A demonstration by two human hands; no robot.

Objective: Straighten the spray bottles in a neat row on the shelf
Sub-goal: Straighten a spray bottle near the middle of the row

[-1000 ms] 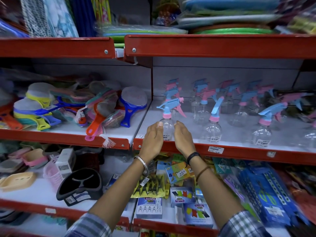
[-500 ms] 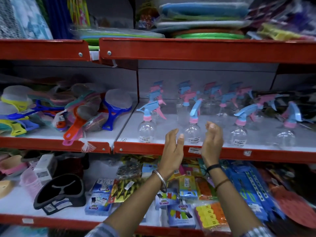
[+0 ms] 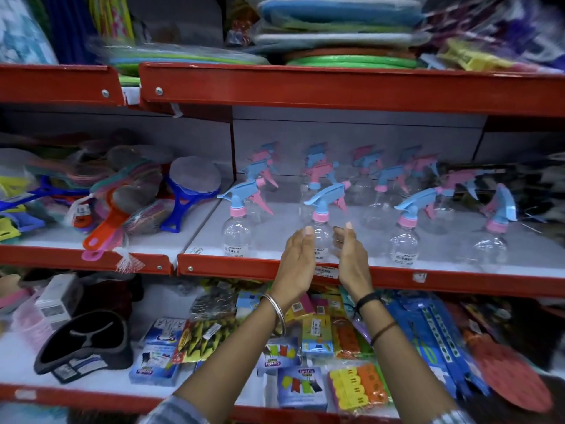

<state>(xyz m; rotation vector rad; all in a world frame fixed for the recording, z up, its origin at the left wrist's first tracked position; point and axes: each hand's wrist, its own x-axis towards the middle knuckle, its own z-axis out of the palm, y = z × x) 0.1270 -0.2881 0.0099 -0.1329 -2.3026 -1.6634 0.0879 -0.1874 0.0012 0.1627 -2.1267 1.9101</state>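
Note:
Clear spray bottles with blue and pink trigger heads stand on the white middle shelf (image 3: 458,278). The front row holds one bottle at the left (image 3: 235,237), a second bottle (image 3: 321,237), a third (image 3: 403,246) and a blurred one at the far right (image 3: 492,243). Several more stand in rows behind. My left hand (image 3: 298,261) and my right hand (image 3: 351,258) flank the second bottle, palms facing each other, fingers straight, at or very near its sides. That bottle's nozzle points left, like the first one's.
The left shelf bay holds a heap of coloured strainers and scrubbers (image 3: 122,197). A red shelf lip (image 3: 336,87) hangs above the bottles. Packets of clips (image 3: 357,390) and a black tray (image 3: 85,344) lie on the shelf below.
Both hands moved from the leftmost front bottle to the second one and closed in around it. That bottle's trigger head has turned and now points left.

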